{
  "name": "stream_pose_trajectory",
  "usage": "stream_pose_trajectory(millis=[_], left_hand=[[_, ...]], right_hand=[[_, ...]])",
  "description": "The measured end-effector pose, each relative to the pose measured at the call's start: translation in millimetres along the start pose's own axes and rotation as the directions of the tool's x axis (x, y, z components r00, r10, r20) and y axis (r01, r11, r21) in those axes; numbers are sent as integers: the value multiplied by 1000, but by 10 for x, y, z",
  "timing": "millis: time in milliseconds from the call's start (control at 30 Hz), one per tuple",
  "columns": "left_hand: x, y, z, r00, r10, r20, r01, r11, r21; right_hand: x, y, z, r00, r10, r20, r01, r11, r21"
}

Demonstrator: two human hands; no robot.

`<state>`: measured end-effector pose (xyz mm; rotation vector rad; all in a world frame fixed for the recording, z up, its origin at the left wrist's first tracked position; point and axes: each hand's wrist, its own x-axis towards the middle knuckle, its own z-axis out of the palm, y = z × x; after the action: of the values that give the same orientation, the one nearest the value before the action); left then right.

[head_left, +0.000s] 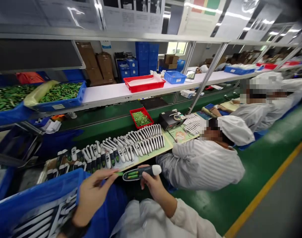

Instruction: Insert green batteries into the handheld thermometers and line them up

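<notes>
My right hand [151,185] grips a dark handheld device [141,172] with a white tip and green batteries showing in its open back. My left hand [93,195] pinches a small green battery [120,173] at the device's left end. Both hands hover in front of the bench edge. Just beyond them, long rows of the same white and black devices [121,150] lie side by side on a yellowish mat [153,152].
A blue bin [29,201] holding striped parts sits at my lower left. A red tray of green batteries [141,118] and a black machine [171,119] stand behind the rows. Blue bins of green batteries [59,94] sit on the shelf. Co-workers in white [202,162] sit to my right.
</notes>
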<state>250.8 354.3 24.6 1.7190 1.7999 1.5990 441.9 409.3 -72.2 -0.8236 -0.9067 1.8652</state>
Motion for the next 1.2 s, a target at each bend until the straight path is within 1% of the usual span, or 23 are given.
stream_pose_trajectory(millis=[67,133,233,300,400,500,567,700,833,933,1033,1133,1200], left_hand=[[-53,-43,83,995,-72,67,81,985,-150],[-63,-95,238,986,-133,102,157,945,-288],[-93,-163,420,974,-196,117,226,905,-360],[-131,-199,462,958,-258,123,285,887,-362],[-178,-241,457,925,-353,138,379,859,-343],[-196,-275,449,892,-423,159,451,821,-350],[-200,-300,452,876,-446,183,482,800,-359],[-204,-345,461,862,-456,223,508,776,-374],[-184,-344,449,842,-474,258,539,734,-413],[-139,-302,422,823,-500,270,567,703,-429],[-95,-257,387,776,-564,284,626,627,-465],[-72,-248,351,722,-625,296,673,536,-510],[-61,-268,327,715,-643,274,668,513,-539]], right_hand=[[-65,-119,0,999,-28,21,28,999,23],[-129,-186,-21,999,-46,2,46,998,41],[-205,-217,-63,996,-72,-53,75,996,42],[-233,-210,-92,992,-89,-88,91,995,25],[-238,-166,-136,987,-91,-132,89,996,-20],[-198,-83,-171,983,-57,-177,49,998,-47],[-155,-21,-180,976,-36,-214,28,999,-38],[-67,46,-157,962,7,-271,-3,1000,13],[23,45,-129,967,49,-251,-45,999,21],[116,59,-136,965,88,-245,-92,996,-6],[209,89,-146,969,127,-214,-142,988,-59],[285,121,-108,977,154,-150,-167,983,-79],[335,149,-39,979,183,-90,-188,981,-55]])
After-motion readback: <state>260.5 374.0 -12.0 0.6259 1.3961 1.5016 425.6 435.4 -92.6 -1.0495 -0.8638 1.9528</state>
